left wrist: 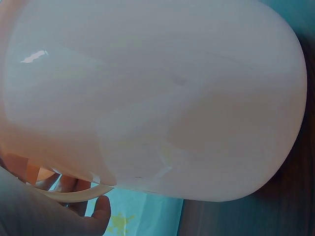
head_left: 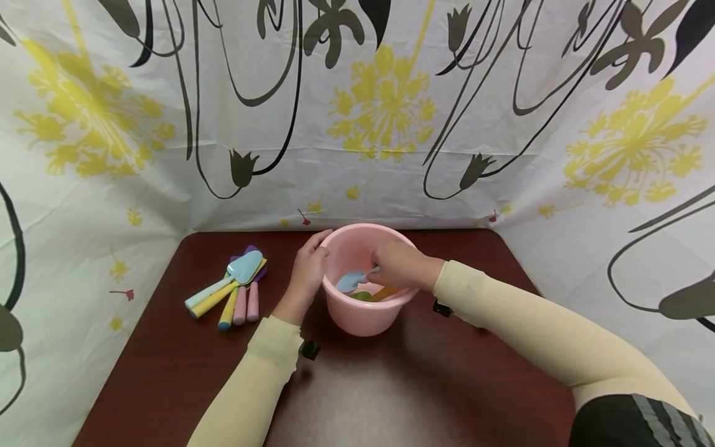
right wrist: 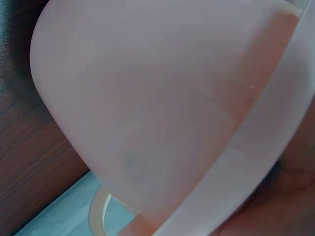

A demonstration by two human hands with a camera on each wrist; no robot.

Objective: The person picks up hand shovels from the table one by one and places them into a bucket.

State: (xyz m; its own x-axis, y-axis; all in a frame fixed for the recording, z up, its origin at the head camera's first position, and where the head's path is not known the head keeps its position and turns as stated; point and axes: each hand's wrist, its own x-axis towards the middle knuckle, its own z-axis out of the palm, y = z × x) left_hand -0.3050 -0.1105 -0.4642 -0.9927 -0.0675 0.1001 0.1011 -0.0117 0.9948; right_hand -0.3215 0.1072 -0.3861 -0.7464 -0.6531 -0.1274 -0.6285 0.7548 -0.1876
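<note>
A pink plastic bucket [head_left: 363, 316] stands upright on the table, its rim facing the head camera. My left hand [head_left: 309, 268] holds the bucket's left rim, and in the left wrist view its fingers [left wrist: 102, 211] curl about the ring handle [left wrist: 74, 195] there. Reaching in over the right side, my right hand [head_left: 399, 266] pinches the thin handle of a light blue spoon [head_left: 350, 282] inside the bucket. A green piece [head_left: 362, 296] and an orange piece [head_left: 384, 293] lie below it in the bucket. In the right wrist view the bucket wall [right wrist: 147, 98] hides most of that hand.
Left of the bucket lies a pile of toy trowels: a light blue one [head_left: 244, 267] on top, with yellow, pink and purple parts under it. The dark red table [head_left: 145, 372] meets a flower-printed white curtain [head_left: 335, 180] at the back and sides.
</note>
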